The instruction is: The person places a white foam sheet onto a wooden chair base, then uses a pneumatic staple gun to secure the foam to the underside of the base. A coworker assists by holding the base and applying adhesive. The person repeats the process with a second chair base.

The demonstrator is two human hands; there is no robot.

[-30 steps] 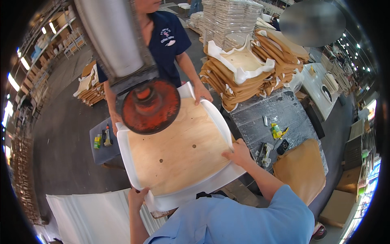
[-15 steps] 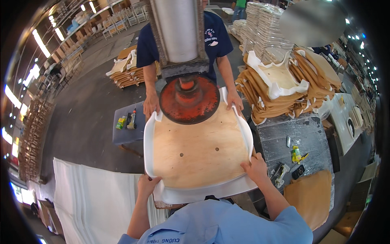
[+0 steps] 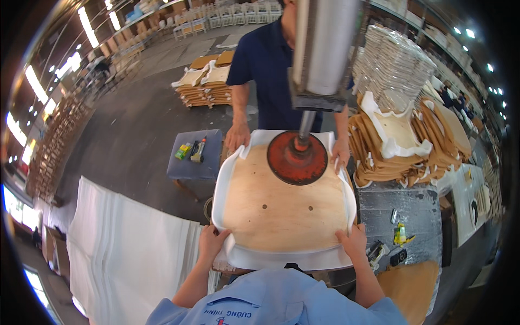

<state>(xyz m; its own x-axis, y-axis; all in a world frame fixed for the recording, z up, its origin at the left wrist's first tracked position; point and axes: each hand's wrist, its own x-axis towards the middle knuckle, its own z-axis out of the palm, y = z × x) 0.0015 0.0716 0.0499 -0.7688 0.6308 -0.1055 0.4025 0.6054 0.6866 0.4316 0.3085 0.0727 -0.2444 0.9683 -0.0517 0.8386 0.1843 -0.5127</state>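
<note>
Now the plywood seat panel (image 3: 281, 208) sits cupped in its white foam shell (image 3: 287, 260), left hand (image 3: 212, 241) and right hand (image 3: 353, 244) gripping the near corners, while the red press disc (image 3: 297, 158) has shifted toward the far edge.

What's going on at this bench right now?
Two people hold a plywood seat board wrapped in white padding under a press. The wearer's left hand and right hand grip the near corners; a co-worker in a dark shirt holds the far corners. A round red press disc on a metal cylinder sits on the board's far half. Stacked boards lie to the right.
</note>
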